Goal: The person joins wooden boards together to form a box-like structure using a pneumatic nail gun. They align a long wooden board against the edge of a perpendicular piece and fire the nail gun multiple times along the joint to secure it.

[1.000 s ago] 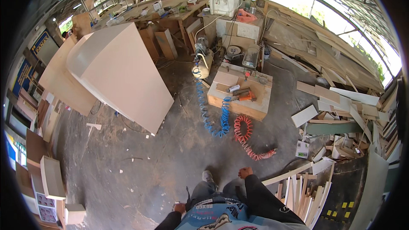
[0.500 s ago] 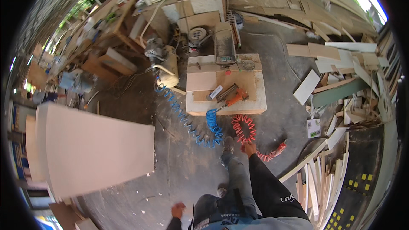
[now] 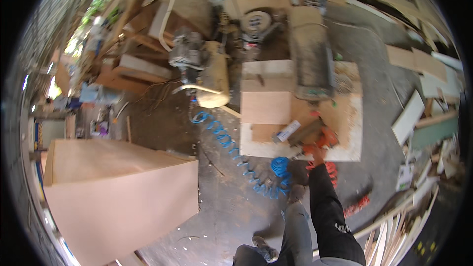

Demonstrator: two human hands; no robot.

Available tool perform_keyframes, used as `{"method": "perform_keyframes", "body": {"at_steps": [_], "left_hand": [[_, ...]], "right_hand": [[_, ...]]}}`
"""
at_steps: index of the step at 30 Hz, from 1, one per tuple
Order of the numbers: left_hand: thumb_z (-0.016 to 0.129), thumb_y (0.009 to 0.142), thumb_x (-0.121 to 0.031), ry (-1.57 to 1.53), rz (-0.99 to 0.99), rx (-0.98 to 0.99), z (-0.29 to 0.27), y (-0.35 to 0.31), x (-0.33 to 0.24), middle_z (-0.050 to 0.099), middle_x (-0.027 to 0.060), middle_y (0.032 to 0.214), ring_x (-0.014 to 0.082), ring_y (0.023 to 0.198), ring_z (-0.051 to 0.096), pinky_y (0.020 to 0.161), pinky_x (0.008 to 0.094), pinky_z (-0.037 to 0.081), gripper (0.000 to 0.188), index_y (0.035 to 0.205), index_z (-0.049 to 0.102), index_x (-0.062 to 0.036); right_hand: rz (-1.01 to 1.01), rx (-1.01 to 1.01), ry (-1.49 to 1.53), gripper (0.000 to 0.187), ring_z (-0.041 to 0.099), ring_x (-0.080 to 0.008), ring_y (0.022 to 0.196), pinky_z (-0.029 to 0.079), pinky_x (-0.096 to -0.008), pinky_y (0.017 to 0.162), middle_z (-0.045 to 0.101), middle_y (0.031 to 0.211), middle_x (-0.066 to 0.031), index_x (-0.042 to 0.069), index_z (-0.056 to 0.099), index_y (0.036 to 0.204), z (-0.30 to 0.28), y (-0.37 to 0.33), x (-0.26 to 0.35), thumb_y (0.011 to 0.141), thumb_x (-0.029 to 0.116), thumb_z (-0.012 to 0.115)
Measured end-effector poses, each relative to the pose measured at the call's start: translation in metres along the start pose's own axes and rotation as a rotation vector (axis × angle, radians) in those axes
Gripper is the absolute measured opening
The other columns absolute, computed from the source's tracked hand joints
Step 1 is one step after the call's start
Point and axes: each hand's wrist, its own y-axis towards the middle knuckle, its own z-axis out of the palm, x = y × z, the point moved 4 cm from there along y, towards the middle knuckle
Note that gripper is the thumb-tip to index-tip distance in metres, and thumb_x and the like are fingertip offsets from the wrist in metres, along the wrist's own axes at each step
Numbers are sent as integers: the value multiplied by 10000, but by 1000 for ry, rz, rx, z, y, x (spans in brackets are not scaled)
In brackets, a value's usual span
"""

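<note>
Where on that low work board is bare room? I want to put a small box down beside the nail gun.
Bare room is on the board's right side, right of the orange nail gun, and along its near left edge by the blue hose. The middle is crowded: plywood pieces, the grey machine, and the right hand reaching in.

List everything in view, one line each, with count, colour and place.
orange and black pneumatic nail gun: one, on the low platform, under the right hand
low pale wooden platform: one, centre right
blue coiled air hose: one, on the floor left of the platform
cream cylindrical compressor tank: one, upper centre
large pale plywood cabinet: one, lower left
loose white and green boards: several, right edge
right hand: one, black sleeve, reaching onto the nail gun
left hand: not in view
</note>
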Motion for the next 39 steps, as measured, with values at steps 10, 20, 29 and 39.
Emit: {"method": "perform_keyframes", "body": {"at_steps": [10,20,29,39], "left_hand": [[553,928,-246,-139,-85,-338,31,-101,37,726,112,1022,269,886,699,763,404,575,250,1112,687,-143],[741,903,-343,-551,935,-293,-281,-68,-288,642,204,1273,328,1262,583,1072,430,438,539,1316,607,-23],[742,897,-275,-311,1235,-192,-370,-96,-275,378,236,1523,440,1327,482,1095,470,431,799,1571,336,-137],[824,820,-231,-477,1383,-700,-453,-114,-251,574,189,1332,387,1162,617,962,447,526,510,1251,611,-61]], "right_hand": [[155,160,948,128,601,-199,650,636,-443,645,579,783,-58,44,614,983,-12,-173,122,912,150,625],[198,208,765,125,574,-235,578,545,-447,535,561,735,-76,110,520,889,-64,-471,251,823,170,607],[108,324,872,78,569,-210,603,552,-404,602,528,690,-52,112,511,839,-15,-695,440,812,106,584],[-88,445,1074,211,609,-229,659,558,-431,590,560,773,-61,80,541,968,10,-746,538,780,29,620]]}}
